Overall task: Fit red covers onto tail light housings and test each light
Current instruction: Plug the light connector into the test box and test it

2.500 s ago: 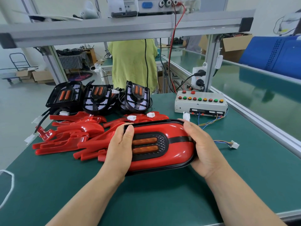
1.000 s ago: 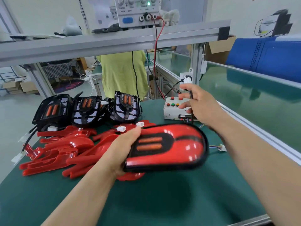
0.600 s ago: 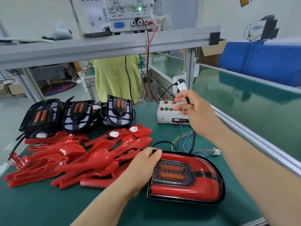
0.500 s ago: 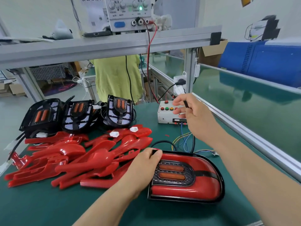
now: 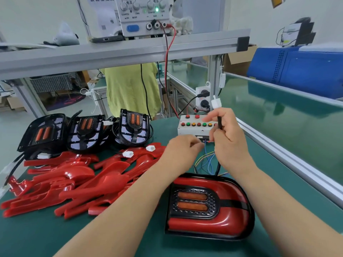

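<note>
An assembled tail light (image 5: 209,206) with its red cover lies flat on the green mat near me, unlit. My right hand (image 5: 226,134) pinches its black cable, the white connector (image 5: 216,103) sticking up above my fingers. My left hand (image 5: 182,152) pinches a small white plug on coloured wires just below the white test box (image 5: 194,126) with its row of coloured buttons. Loose red covers (image 5: 74,180) lie piled at the left. Three bare black housings (image 5: 87,132) lean behind them.
A power supply (image 5: 143,14) with a green lamp sits on the aluminium shelf overhead; red and black leads drop to the test box. A socket block (image 5: 203,98) hangs on the post. An aluminium rail (image 5: 289,160) borders the mat at right. Someone in a yellow-green top stands beyond.
My left hand let go of the tail light and moved up to the wires below the test box. My right hand lifted the cable so its connector points up.
</note>
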